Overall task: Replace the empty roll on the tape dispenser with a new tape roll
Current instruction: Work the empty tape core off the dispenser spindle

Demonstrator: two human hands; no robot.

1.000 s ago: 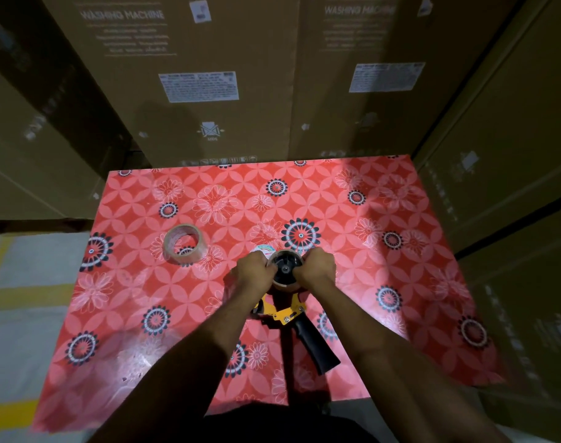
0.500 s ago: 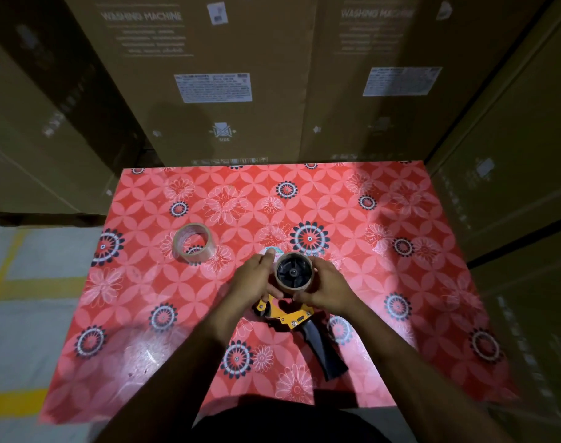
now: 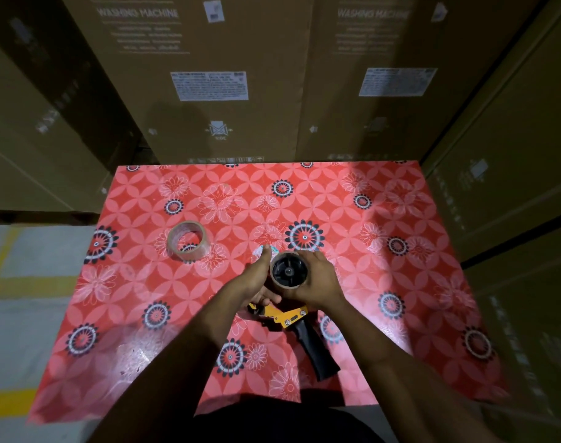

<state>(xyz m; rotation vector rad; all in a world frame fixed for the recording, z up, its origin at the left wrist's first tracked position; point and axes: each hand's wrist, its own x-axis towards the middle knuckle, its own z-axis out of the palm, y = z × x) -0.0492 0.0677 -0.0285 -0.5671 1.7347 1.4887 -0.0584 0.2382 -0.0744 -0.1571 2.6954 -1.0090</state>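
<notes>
- Black pistol-grip handle of the yellow-and-black tape dispenser lies nearest, on the red floral-print surface, pointing toward the person.
- Left hand sits at the dispenser's left side by the hub, thumb raised. Fingers partly curled against the frame; whether they actually clamp it I cannot tell.
- Right hand wraps the empty brown cardboard core from the right, fingers closed around its outer wall. Core sits on the black spoked hub, open end facing up.
- Judgement: step in hand is pulling the spent core off the hub; not yet off.
- Handling: core is light, thin cardboard, crushes if squeezed. Grip the rim evenly and pull straight along the axle while the other hand pins the frame. Serrated blade is probably at the front end; keep fingers off it.
- New roll of clear, tan-tinted packing tape lies flat farther back and left, well apart from both hands. Stiff, heavier, slick on the outside; take it by the outer edge.
- Behind the surface: stacked brown cardboard cartons printed "WASHING MACHINE".
</notes>
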